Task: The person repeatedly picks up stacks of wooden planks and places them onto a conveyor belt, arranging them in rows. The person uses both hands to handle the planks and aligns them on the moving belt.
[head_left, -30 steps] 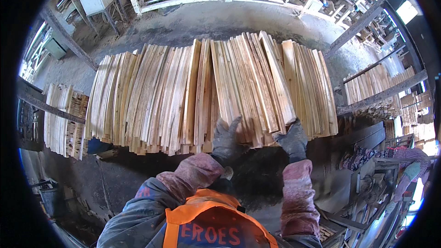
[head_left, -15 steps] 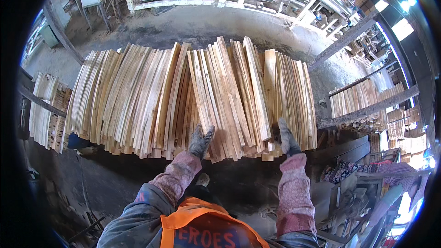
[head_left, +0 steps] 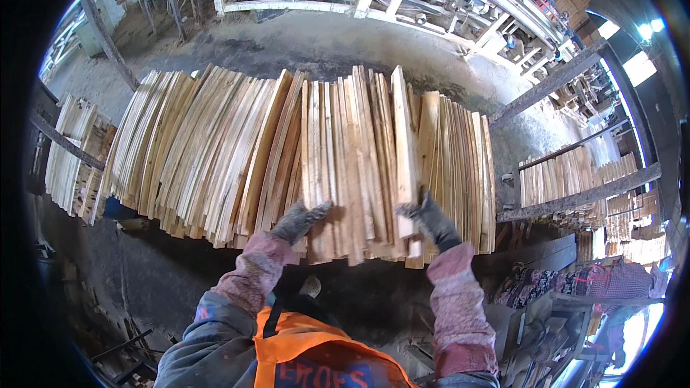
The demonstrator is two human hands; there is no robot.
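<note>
A long row of pale wooden slats (head_left: 208, 151) lies side by side in front of me. A bundle of loose wooden slats (head_left: 356, 165) in the middle sits slightly proud of the rest, its near ends sticking out toward me. My left hand (head_left: 298, 221), in a dark dusty glove, presses on the bundle's left side, thumb across the top. My right hand (head_left: 431, 220), gloved alike, clasps its right side by a thicker slat (head_left: 404, 151). The bundle is squeezed between both hands; the fingers underneath are partly hidden.
Metal rails (head_left: 586, 190) and posts frame the row at both ends. More stacked slats stand at the left (head_left: 72, 158) and right (head_left: 553, 169). Beyond the floor strip is white-framed machinery (head_left: 330, 3). A person in patterned clothing (head_left: 575, 284) is at the lower right.
The middle slats have turned from slanting to nearly straight, their near ends now closer to me. My right hand has moved left against the bundle; my left hand has shifted slightly left.
</note>
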